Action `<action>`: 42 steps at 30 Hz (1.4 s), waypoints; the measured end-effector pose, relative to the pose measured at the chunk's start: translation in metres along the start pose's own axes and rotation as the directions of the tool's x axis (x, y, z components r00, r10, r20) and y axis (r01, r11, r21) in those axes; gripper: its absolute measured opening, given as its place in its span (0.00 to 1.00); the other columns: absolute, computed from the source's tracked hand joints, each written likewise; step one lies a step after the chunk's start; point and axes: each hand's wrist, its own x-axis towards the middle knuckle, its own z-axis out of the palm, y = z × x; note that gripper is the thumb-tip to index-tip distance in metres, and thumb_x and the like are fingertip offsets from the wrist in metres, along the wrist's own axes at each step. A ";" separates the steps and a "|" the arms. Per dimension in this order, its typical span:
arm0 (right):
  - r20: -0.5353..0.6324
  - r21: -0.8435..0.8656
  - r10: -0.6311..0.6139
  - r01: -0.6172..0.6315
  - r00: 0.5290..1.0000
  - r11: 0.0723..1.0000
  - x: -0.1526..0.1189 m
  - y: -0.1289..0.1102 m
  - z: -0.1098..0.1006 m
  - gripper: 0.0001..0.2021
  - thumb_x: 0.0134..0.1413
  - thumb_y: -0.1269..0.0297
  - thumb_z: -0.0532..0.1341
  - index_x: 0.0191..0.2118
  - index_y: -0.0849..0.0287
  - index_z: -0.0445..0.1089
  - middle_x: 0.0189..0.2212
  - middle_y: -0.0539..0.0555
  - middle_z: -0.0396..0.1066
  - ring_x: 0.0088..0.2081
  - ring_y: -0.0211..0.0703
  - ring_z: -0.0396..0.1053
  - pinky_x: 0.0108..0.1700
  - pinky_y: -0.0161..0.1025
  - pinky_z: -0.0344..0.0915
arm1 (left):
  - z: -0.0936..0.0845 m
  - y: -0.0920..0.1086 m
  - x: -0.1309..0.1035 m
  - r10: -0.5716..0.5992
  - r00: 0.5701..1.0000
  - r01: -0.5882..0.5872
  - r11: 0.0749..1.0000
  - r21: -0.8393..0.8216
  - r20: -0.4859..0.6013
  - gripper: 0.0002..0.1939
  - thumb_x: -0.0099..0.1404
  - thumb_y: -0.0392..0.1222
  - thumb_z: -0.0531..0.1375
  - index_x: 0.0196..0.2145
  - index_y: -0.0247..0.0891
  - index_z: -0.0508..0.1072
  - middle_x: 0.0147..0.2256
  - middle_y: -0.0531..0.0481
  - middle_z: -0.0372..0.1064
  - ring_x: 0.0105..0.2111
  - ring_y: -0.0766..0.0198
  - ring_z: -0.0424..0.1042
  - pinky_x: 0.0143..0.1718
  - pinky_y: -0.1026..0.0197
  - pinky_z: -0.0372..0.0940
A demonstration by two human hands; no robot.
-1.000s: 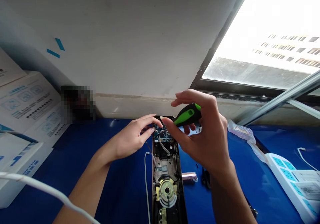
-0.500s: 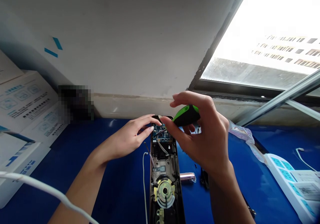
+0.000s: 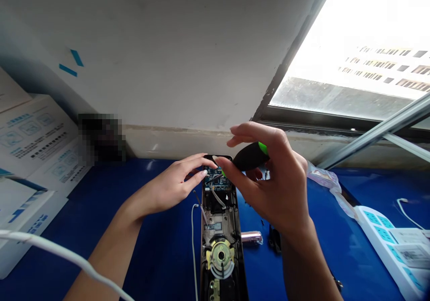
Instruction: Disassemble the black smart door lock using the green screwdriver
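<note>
A long black housing (image 3: 221, 218) lies upright in the view on the blue table, with a circuit board (image 3: 220, 182) at its far end and a round brass-coloured part (image 3: 221, 255) lower down. My right hand (image 3: 272, 175) is closed round a black and green screwdriver (image 3: 250, 156), whose shaft points down-left over the board. Thumb and index finger of my left hand (image 3: 178, 180) rest at the board's upper left edge, close together; whether something small is between them cannot be made out. A grey-white cable (image 3: 218, 198) runs from the board.
White printed boxes (image 3: 40, 144) stand at the left. A white power strip (image 3: 386, 242) lies at the right, near a plastic bag (image 3: 324, 180). A pink wrapped cylinder (image 3: 251, 238) sits beside the housing. A thick white cable (image 3: 67, 254) crosses the lower left, and a metal bar (image 3: 372, 133) slants at the right.
The screwdriver handle has turned in my right hand, so its black side faces up where green showed before. My left hand has stayed in place.
</note>
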 end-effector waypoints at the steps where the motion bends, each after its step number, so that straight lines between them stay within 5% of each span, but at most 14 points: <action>1: -0.002 0.004 0.004 -0.004 1.000 1.000 0.000 0.000 0.000 0.23 0.57 0.73 0.68 0.56 0.49 0.67 0.45 0.47 0.76 0.34 0.35 0.72 0.39 0.39 0.77 | 0.000 -0.001 0.000 -0.001 1.000 0.001 1.000 0.002 -0.002 0.18 0.76 0.54 0.53 0.59 0.55 0.71 0.68 0.56 0.60 0.69 0.54 0.58 0.70 0.47 0.55; 7: 0.074 0.015 0.012 -0.013 0.997 1.000 0.000 -0.002 -0.007 0.34 0.51 0.79 0.64 0.63 0.48 0.61 0.52 0.50 0.73 0.33 0.37 0.71 0.43 0.43 0.77 | 0.001 -0.003 -0.001 0.003 1.000 -0.003 0.999 0.034 -0.004 0.17 0.76 0.54 0.53 0.58 0.54 0.72 0.68 0.55 0.60 0.68 0.54 0.59 0.70 0.47 0.56; 14: 0.028 -0.043 0.025 -0.024 0.999 0.999 -0.001 0.002 -0.004 0.26 0.57 0.69 0.69 0.59 0.47 0.65 0.45 0.46 0.77 0.23 0.31 0.63 0.33 0.40 0.76 | 0.000 -0.001 -0.001 0.004 1.000 -0.003 0.999 0.038 -0.011 0.19 0.75 0.56 0.53 0.58 0.53 0.72 0.68 0.54 0.61 0.68 0.51 0.60 0.69 0.45 0.57; 23: 0.102 0.026 -0.040 0.037 0.994 0.999 0.001 0.001 -0.009 0.33 0.53 0.79 0.63 0.64 0.49 0.61 0.54 0.50 0.72 0.38 0.37 0.74 0.45 0.42 0.77 | 0.001 -0.001 0.000 -0.003 1.000 0.003 0.999 0.039 0.002 0.18 0.76 0.53 0.53 0.59 0.54 0.72 0.68 0.56 0.61 0.68 0.54 0.60 0.70 0.49 0.56; 30: 0.054 -0.020 -0.046 0.047 0.997 0.999 0.001 0.004 -0.008 0.23 0.57 0.74 0.67 0.56 0.50 0.69 0.46 0.46 0.76 0.27 0.31 0.67 0.33 0.36 0.75 | -0.002 -0.005 0.000 0.007 1.000 -0.006 0.999 0.037 -0.020 0.17 0.77 0.53 0.51 0.58 0.54 0.72 0.67 0.57 0.62 0.68 0.55 0.59 0.71 0.49 0.53; 37: 0.105 0.040 0.013 -0.017 0.994 0.999 0.001 0.000 -0.013 0.35 0.53 0.78 0.62 0.63 0.42 0.61 0.55 0.53 0.72 0.35 0.44 0.74 0.41 0.46 0.77 | -0.004 -0.002 0.000 -0.022 1.000 0.022 1.000 -0.013 -0.022 0.17 0.77 0.52 0.50 0.58 0.51 0.69 0.57 0.52 0.72 0.57 0.53 0.72 0.63 0.47 0.64; 42: 0.078 -0.008 0.085 -0.085 0.993 0.996 -0.001 0.003 -0.013 0.30 0.57 0.71 0.66 0.62 0.40 0.61 0.51 0.50 0.74 0.23 0.35 0.66 0.28 0.42 0.73 | -0.003 0.000 -0.001 0.009 0.999 -0.011 0.999 -0.042 -0.044 0.20 0.77 0.53 0.50 0.62 0.53 0.67 0.62 0.51 0.68 0.62 0.52 0.67 0.66 0.46 0.62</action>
